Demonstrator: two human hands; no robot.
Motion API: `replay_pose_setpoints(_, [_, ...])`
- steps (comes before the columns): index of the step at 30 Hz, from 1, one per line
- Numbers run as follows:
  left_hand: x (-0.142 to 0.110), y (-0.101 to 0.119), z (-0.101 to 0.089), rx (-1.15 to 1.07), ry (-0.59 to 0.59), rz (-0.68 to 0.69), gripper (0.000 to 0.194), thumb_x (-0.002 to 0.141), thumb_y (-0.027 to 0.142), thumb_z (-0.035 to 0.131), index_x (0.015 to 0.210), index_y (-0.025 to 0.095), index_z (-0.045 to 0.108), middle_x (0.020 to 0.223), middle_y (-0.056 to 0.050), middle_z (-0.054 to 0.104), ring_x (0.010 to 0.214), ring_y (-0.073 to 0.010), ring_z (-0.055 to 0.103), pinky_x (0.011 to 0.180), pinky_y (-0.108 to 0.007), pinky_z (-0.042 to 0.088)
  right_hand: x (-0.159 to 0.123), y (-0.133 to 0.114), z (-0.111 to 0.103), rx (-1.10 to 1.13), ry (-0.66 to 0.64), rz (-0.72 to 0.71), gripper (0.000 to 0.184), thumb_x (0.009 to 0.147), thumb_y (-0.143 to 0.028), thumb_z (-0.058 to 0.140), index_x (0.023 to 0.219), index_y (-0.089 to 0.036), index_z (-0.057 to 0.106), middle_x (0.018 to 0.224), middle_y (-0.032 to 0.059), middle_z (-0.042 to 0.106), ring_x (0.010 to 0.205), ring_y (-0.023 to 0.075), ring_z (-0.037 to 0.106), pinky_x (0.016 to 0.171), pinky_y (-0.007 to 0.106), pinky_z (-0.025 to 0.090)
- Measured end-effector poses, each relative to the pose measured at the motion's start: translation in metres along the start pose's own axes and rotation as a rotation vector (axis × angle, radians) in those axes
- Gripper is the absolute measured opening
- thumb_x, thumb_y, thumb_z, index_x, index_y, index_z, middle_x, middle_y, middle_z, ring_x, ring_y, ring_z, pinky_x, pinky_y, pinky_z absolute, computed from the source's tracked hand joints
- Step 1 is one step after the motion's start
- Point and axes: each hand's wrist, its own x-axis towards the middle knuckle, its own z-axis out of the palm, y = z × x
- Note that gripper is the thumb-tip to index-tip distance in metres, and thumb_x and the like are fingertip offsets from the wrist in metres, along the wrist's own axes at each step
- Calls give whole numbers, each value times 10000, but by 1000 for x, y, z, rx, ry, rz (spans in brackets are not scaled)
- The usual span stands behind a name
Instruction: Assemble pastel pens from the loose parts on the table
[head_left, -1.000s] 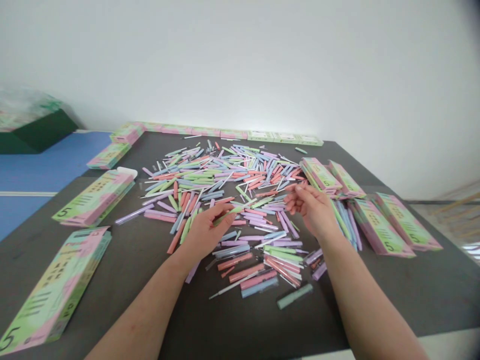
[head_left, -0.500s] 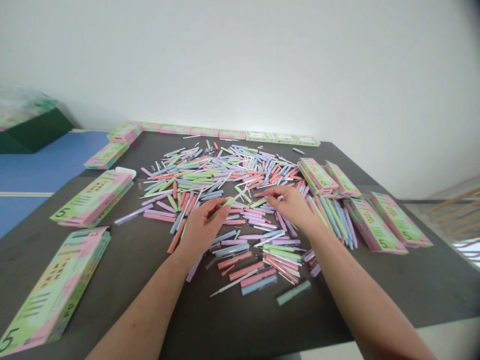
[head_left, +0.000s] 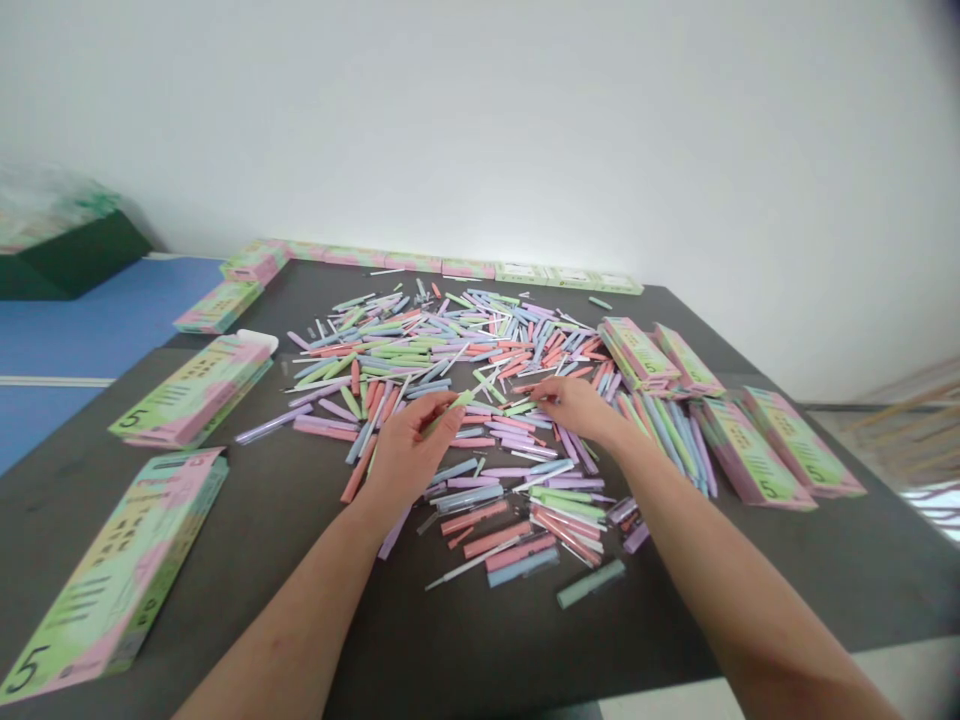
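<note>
1 green stick (head_left: 462, 400) sits in the left hand (head_left: 414, 442).

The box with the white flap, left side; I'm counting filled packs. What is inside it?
Only the outside of the box shows: its printed top and side, plus the white flap at the far end. Those panels cover the inside, so its contents cannot be seen.

A black 5 stands on the nearest left box (head_left: 120, 570), the box behind it (head_left: 196, 388) and the two nearest right boxes (head_left: 750, 450); smaller print seems too blurred
</note>
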Motion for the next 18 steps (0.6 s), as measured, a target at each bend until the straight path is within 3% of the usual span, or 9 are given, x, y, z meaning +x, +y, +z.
replay_pose_setpoints(5, [0, 2, 0, -11, -2, -5, 278, 831, 371, 591, 991, 158, 667, 726, -1, 598, 638, -116, 496, 588, -233, 379, -20, 3, -12, 132, 75, -15, 366, 807, -102, 512, 1104, -203, 700, 1125, 40, 710, 999, 186, 656, 878, 282, 480])
replay_pose_setpoints(9, [0, 7, 0, -7, 19, -20, 297, 821, 372, 595, 985, 134, 666, 710, -6, 594, 632, -117, 493, 600, -237, 386, -45, 7, -29, 172, 149, 82, 269, 805, -166, 539, 997, -192, 726, 1029, 48, 733, 910, 202, 665, 822, 306, 490])
replay_pose_setpoints(13, [-1, 8, 0, 11, 16, -9, 298, 820, 378, 592, 978, 138, 670, 732, -16, 612, 649, -125, 512, 613, -240, 401, -76, 7, -40, 257, 66, 133, 201, 793, -196, 548, 882, -186, 728, 821, 17, 732, 716, 166, 648, 675, 266, 475])
replay_pose_setpoints(18, [-1, 5, 0, 50, -4, 24, 316, 832, 404, 582, 1000, 153, 673, 760, -25, 636, 704, -144, 554, 651, -250, 430, -111, -8, -33, 338, -152, 92, 181, 785, -218, 567, 855, -192, 731, 765, 18, 704, 653, 160, 623, 593, 254, 454])
